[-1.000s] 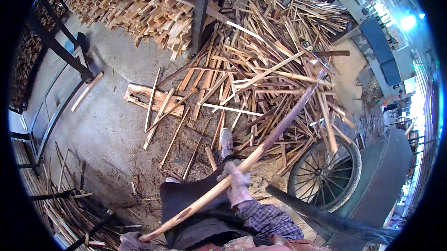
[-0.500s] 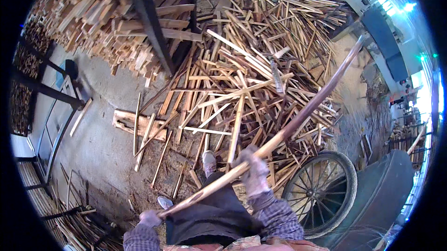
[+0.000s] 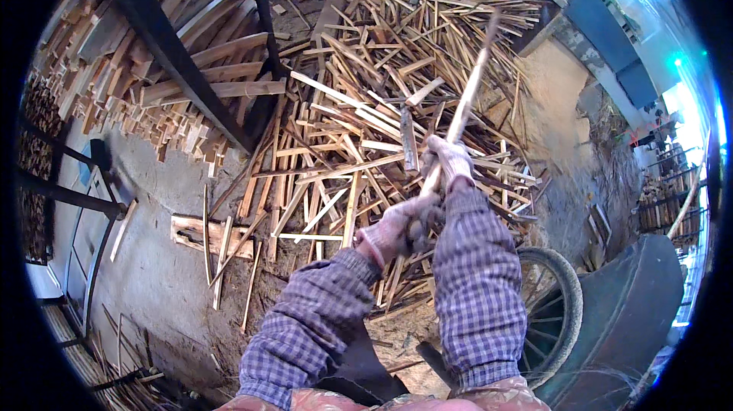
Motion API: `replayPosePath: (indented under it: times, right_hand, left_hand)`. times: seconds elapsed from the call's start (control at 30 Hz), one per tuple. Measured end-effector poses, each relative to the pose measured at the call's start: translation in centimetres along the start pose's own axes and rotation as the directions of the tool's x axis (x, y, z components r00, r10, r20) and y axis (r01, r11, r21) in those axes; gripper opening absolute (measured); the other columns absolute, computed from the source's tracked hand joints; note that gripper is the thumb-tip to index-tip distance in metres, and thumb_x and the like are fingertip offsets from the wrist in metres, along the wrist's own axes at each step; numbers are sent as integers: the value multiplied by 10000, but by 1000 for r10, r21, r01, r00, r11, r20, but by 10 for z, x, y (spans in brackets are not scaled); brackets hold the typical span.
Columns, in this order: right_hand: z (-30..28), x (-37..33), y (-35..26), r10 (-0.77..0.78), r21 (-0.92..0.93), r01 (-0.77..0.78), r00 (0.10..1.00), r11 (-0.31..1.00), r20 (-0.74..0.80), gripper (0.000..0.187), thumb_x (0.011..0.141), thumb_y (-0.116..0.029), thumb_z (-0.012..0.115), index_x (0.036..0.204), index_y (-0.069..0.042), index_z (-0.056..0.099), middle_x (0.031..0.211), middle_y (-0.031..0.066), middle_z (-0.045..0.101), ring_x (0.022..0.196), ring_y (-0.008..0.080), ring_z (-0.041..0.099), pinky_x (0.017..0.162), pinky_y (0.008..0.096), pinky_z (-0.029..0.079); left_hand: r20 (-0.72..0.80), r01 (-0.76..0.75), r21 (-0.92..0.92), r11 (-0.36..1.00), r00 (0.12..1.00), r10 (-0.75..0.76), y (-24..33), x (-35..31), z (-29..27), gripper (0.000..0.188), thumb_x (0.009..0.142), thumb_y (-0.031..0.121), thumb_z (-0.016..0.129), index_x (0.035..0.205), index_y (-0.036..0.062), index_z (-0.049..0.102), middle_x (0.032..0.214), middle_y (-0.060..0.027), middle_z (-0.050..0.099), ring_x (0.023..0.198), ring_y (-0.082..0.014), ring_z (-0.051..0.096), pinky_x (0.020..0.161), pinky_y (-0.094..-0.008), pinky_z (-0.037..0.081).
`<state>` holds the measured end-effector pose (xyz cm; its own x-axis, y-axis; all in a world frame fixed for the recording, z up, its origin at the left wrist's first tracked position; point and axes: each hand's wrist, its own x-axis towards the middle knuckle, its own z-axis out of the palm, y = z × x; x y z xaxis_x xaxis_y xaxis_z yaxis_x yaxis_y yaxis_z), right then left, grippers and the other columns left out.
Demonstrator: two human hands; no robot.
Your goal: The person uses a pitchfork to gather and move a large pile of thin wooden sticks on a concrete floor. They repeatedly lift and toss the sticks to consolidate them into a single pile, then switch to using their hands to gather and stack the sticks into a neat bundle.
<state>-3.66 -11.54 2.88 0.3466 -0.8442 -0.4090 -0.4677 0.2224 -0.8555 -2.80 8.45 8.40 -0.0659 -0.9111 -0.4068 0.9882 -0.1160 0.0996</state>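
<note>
A long, thin strip of wood [image 3: 469,94] points away from me over a heap of scrap wood [image 3: 382,128], its far end smeared by motion. My right hand [image 3: 450,161], in a pale work glove, is wrapped round it. Nearer to me, my gloved left hand [image 3: 405,224] is closed at the strip's near end, which the hand mostly hides. Both arms reach forward in checked sleeves. Beneath my hands lie loose strips and slats at many angles.
A cart with a spoked wheel [image 3: 553,312] and dark green body [image 3: 626,312] stands close on the right. Stacked lumber [image 3: 153,98] rises at the far left behind a dark metal post [image 3: 175,48]. A flat rough board [image 3: 210,235] lies on the floor to the left.
My left hand has moved up and right, close to the right hand, which moved forward. The wood strip has swung from a diagonal across my body to pointing away over the heap.
</note>
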Motion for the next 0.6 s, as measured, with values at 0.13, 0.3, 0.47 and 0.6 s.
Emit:
replayPosePath:
  times: [0.13, 0.3, 0.47, 0.6]
  right_hand:
    - [27, -19, 27, 109, -483, -24, 983, 876, 149, 263, 714, -257, 641, 748, 3, 633, 629, 123, 608, 574, 241, 608, 537, 351, 488]
    - [29, -106, 57, 240, -477, -166, 966, 863, 97, 249, 679, -241, 633, 718, 4, 611, 664, 127, 614, 582, 231, 603, 538, 336, 484]
    - [23, -190, 54, 293, 116, -342, 905, 933, 309, 109, 758, -132, 596, 755, -29, 561, 538, 57, 533, 406, 175, 516, 391, 298, 444]
    - [21, -250, 66, 368, 318, -464, 874, 827, 318, 100, 808, -131, 586, 808, -38, 547, 543, 46, 531, 398, 163, 510, 366, 305, 457]
  left_hand:
    - [-139, 66, -253, 965, 985, -104, -27, 19, -51, 208, 888, 296, 547, 833, 97, 578, 574, 54, 535, 343, -41, 397, 296, -191, 312]
    - [-212, 38, -199, 979, 974, -81, -75, -65, -66, 233, 892, 291, 544, 906, 63, 585, 568, 66, 497, 429, -31, 408, 377, -212, 333]
    - [-248, 60, 146, 988, 969, -22, -106, -134, -59, 224, 874, 268, 562, 961, 65, 601, 606, 83, 469, 448, -29, 411, 396, -203, 327]
    - [-444, 321, -43, 946, 842, -306, -117, -185, -33, 150, 856, 224, 602, 888, 79, 617, 561, 53, 472, 431, -50, 418, 379, -212, 324]
